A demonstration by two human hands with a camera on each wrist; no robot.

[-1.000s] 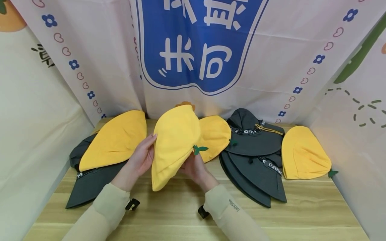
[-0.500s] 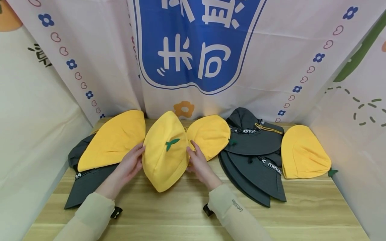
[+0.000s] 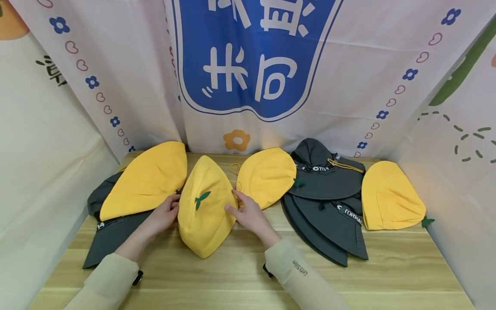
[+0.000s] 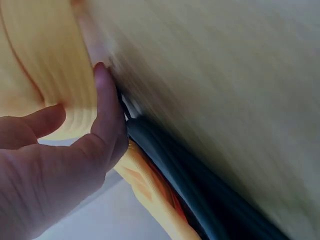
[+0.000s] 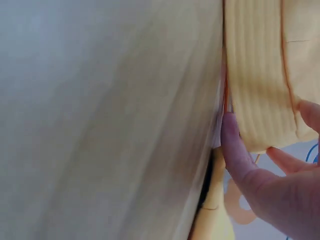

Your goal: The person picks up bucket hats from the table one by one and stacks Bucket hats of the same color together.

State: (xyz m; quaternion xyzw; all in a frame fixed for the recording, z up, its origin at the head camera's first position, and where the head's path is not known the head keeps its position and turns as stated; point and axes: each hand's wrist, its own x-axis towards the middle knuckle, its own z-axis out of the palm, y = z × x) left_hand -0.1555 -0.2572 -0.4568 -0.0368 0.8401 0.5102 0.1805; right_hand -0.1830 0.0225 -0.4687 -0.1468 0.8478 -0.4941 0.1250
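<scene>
Wood-grain table [image 3: 217, 286], printed cloth [image 3: 348, 86] hung behind. Left hand [image 3: 164, 213], right hand [image 3: 249, 217] relaxed, fingers loose against yellow hat [image 3: 209, 219] between them; dark caps [image 3: 329, 187], other yellow hats [image 3: 267, 178] both sides.

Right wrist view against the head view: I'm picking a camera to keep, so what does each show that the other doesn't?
Only the right wrist view shows the stitched rows of the brim clearly, close up.

Only the head view shows the left hand, the green leaf on the hat between the hands, and the far-right yellow hat.

Both show the right hand, part of that central hat and the orange flower.
</scene>
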